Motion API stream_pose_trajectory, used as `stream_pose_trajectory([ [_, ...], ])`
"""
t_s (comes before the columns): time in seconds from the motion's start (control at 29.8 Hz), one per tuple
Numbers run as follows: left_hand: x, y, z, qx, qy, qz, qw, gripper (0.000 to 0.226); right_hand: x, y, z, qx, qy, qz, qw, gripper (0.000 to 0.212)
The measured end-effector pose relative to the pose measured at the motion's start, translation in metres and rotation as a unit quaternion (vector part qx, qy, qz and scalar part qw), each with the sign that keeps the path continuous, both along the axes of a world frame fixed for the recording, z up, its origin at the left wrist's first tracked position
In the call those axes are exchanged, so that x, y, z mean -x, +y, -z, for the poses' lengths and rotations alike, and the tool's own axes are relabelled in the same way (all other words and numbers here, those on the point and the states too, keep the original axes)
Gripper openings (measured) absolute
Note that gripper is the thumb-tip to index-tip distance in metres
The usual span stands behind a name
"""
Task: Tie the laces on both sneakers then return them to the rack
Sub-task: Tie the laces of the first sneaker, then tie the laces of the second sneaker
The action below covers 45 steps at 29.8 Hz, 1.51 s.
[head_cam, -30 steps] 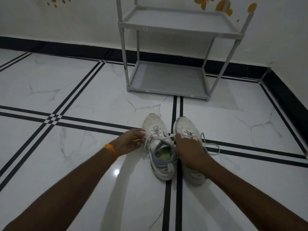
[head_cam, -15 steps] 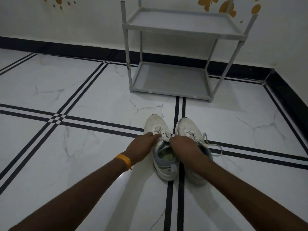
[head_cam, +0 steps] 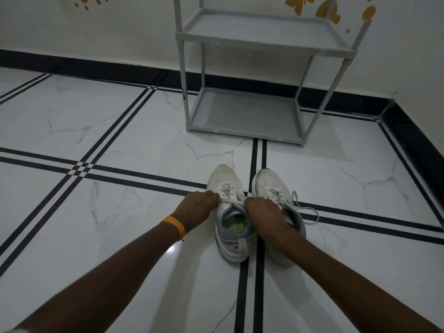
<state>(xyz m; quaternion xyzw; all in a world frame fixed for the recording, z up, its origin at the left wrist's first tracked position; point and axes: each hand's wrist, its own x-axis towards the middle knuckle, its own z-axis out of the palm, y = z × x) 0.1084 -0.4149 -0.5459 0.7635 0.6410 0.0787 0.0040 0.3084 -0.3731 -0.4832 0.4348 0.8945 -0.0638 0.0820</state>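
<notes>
- The first tie is in hand, on the left sneaker [head_cam: 229,212], which sits on the floor [head_cam: 120,212] between the two hands.
- The left hand [head_cam: 195,207] and right hand [head_cam: 260,213] each have fingers pinched on a lace end, drawn outward — how tightly, I cannot tell.
- The right sneaker [head_cam: 276,188] lies partly under the right hand, its lace [head_cam: 310,212] loose.
- Next, likely: cross the ends and form a knot.
- The rack [head_cam: 262,39] stands empty, beyond the fingertips.

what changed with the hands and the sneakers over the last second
The left hand moved in from the floor to the left sneaker, closing on its laces opposite the right hand. Both sneakers, the right sneaker's loose lace and the rack stayed put.
</notes>
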Motion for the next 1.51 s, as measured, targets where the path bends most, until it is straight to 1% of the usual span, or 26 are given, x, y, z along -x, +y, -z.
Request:
stream_pose_trajectory([
  [0.07, 0.001, 0.004, -0.006, 0.01, -0.002, -0.032, 0.999, 0.02, 0.01, -0.001, -0.002, 0.016, 0.007, 0.01, 1.0, 0.021],
  [0.17, 0.014, 0.002, -0.014, 0.013, -0.006, -0.074, 0.997, 0.023, 0.031, -0.007, 0.0, 0.039, 0.048, 0.019, 0.998, 0.02],
  [0.27, 0.036, -0.007, -0.018, 0.023, -0.041, -0.116, 0.992, 0.02, 0.054, -0.015, 0.004, 0.062, 0.096, 0.031, 0.993, 0.024],
  [0.34, 0.048, -0.013, -0.021, 0.03, -0.026, -0.134, 0.99, 0.016, 0.065, -0.019, 0.001, 0.08, 0.106, 0.026, 0.991, 0.024],
  [0.4, 0.056, -0.018, -0.027, 0.038, -0.004, -0.152, 0.988, 0.015, 0.066, -0.019, -0.001, 0.118, 0.134, 0.021, 0.984, 0.02],
  [0.44, 0.058, -0.018, -0.031, 0.034, -0.003, -0.162, 0.986, 0.021, 0.061, -0.017, -0.002, 0.144, 0.16, 0.024, 0.976, 0.018],
  [0.5, 0.054, -0.014, -0.045, 0.005, -0.023, -0.175, 0.984, 0.045, 0.039, -0.009, -0.007, 0.193, 0.233, 0.054, 0.952, 0.025],
  [0.54, 0.044, -0.01, -0.053, -0.018, -0.045, -0.172, 0.984, 0.054, 0.023, -0.001, -0.011, 0.177, 0.255, 0.076, 0.947, 0.032],
  [0.57, 0.028, -0.005, -0.061, -0.038, -0.076, -0.161, 0.983, 0.057, 0.006, 0.009, -0.016, 0.137, 0.255, 0.094, 0.953, 0.039],
  [0.6, 0.008, 0.002, -0.067, -0.048, -0.116, -0.144, 0.981, 0.055, -0.013, 0.022, -0.021, 0.088, 0.222, 0.108, 0.965, 0.042],
  [0.64, -0.015, 0.009, -0.069, -0.043, -0.17, -0.123, 0.977, 0.05, -0.033, 0.035, -0.024, 0.051, 0.166, 0.117, 0.978, 0.04],
  [0.67, -0.04, 0.015, -0.068, -0.017, -0.229, -0.099, 0.968, 0.043, -0.053, 0.046, -0.025, 0.041, 0.101, 0.118, 0.987, 0.036],
  [0.7, -0.065, 0.019, -0.065, 0.029, -0.281, -0.074, 0.956, 0.036, -0.069, 0.055, -0.024, 0.059, 0.048, 0.117, 0.99, 0.031],
  [0.74, -0.088, 0.022, -0.061, 0.076, -0.315, -0.048, 0.945, 0.031, -0.08, 0.059, -0.022, 0.09, 0.022, 0.121, 0.988, 0.027],
  [0.8, -0.121, 0.028, -0.05, 0.127, -0.331, -0.021, 0.935, 0.025, -0.092, 0.06, -0.017, 0.117, 0.048, 0.141, 0.982, 0.021],
  [0.9, -0.141, 0.038, -0.039, 0.104, -0.325, -0.033, 0.939, 0.021, -0.102, 0.058, -0.013, 0.094, 0.12, 0.161, 0.975, 0.017],
  [0.97, -0.143, 0.044, -0.034, 0.1, -0.322, -0.045, 0.94, 0.015, -0.109, 0.056, -0.006, 0.128, 0.201, 0.196, 0.951, 0.016],
  [1.01, -0.144, 0.045, -0.033, 0.113, -0.325, -0.052, 0.938, 0.013, -0.112, 0.054, -0.002, 0.165, 0.245, 0.223, 0.929, 0.018],
  [1.04, -0.145, 0.045, -0.032, 0.131, -0.336, -0.061, 0.931, 0.014, -0.115, 0.052, 0.002, 0.208, 0.291, 0.249, 0.9, 0.019],
  [1.11, -0.147, 0.043, -0.035, 0.177, -0.376, -0.088, 0.905, 0.02, -0.12, 0.051, 0.006, 0.288, 0.361, 0.29, 0.838, 0.017],
  [1.14, -0.148, 0.042, -0.037, 0.194, -0.401, -0.104, 0.889, 0.024, -0.121, 0.05, 0.006, 0.321, 0.379, 0.3, 0.814, 0.016],
  [1.17, -0.147, 0.041, -0.037, 0.197, -0.43, -0.119, 0.873, 0.028, -0.122, 0.049, 0.006, 0.342, 0.386, 0.303, 0.801, 0.014],
  [1.27, -0.142, 0.038, -0.035, 0.183, -0.51, -0.156, 0.826, 0.026, -0.115, 0.041, 0.008, 0.335, 0.375, 0.309, 0.807, 0.01],
  [1.37, -0.134, 0.039, -0.034, 0.196, -0.56, -0.186, 0.783, 0.025, -0.102, 0.034, 0.013, 0.292, 0.388, 0.342, 0.805, 0.024],
  [1.44, -0.13, 0.037, -0.036, 0.207, -0.583, -0.197, 0.76, 0.021, -0.096, 0.032, 0.018, 0.25, 0.384, 0.349, 0.818, 0.032],
  [1.51, -0.129, 0.035, -0.037, 0.203, -0.602, -0.205, 0.744, 0.013, -0.091, 0.03, 0.02, 0.215, 0.37, 0.351, 0.833, 0.038],
])
